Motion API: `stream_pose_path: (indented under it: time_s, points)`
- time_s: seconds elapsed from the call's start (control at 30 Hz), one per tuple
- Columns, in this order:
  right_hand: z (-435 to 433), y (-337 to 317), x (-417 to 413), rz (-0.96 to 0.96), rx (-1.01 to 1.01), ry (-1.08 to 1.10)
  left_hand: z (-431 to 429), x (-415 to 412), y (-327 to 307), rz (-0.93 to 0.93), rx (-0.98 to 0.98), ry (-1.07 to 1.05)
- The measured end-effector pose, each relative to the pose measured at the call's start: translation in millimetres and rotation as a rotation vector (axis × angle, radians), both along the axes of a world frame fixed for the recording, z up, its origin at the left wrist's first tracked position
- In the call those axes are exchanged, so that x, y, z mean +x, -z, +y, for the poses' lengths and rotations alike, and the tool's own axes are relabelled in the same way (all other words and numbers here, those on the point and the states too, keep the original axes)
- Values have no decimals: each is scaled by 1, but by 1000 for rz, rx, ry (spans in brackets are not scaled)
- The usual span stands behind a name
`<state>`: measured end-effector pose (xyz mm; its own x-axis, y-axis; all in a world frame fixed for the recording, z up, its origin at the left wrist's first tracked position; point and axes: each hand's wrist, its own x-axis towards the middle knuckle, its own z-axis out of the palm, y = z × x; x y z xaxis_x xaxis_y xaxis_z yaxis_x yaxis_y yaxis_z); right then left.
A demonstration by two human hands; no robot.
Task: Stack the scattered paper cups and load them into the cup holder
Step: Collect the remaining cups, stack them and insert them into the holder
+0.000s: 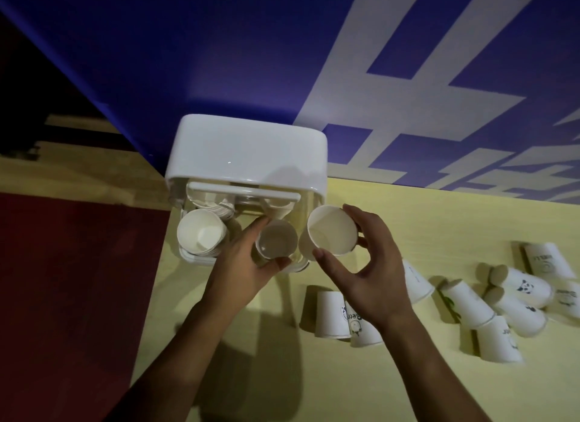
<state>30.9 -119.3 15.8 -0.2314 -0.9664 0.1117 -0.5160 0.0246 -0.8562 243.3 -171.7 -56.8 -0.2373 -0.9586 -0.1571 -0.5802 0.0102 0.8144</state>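
Note:
The white cup holder (248,151) stands at the table's far left edge, its lid raised toward the wall. A stack of white paper cups (201,234) sits in its left slot. My left hand (248,264) grips a cup stack (276,239) in the holder's middle front, mouth up. My right hand (361,264) holds a single paper cup (331,230) just right of that stack, tilted with its mouth toward me. Several scattered paper cups (467,302) lie on the table to the right, most upside down or on their sides.
The pale yellow table (408,390) ends at its left edge beside a dark red floor (62,296). A blue wall with white lettering (408,76) rises right behind the holder. Two upside-down cups (332,315) stand under my right wrist.

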Motion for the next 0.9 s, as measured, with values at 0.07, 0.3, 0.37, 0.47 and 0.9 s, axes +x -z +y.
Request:
stream_pose_path:
  time_s: [0.07,0.3,0.37,0.47,0.9]
  points:
    - [3,-1,6,-11,-49,10,-1,1,3,-10,52,4]
    - [4,8,39,-33,-84,-58,-6,7,5,-17,92,131]
    - [0,18,44,-13,-50,-59,-6,13,11,43,145,158]
    - [-3,33,51,21,19,-45,-1,23,19,183,245,132]
    - [-11,74,64,-8,176,-67,3,2,4,230,167,-93]
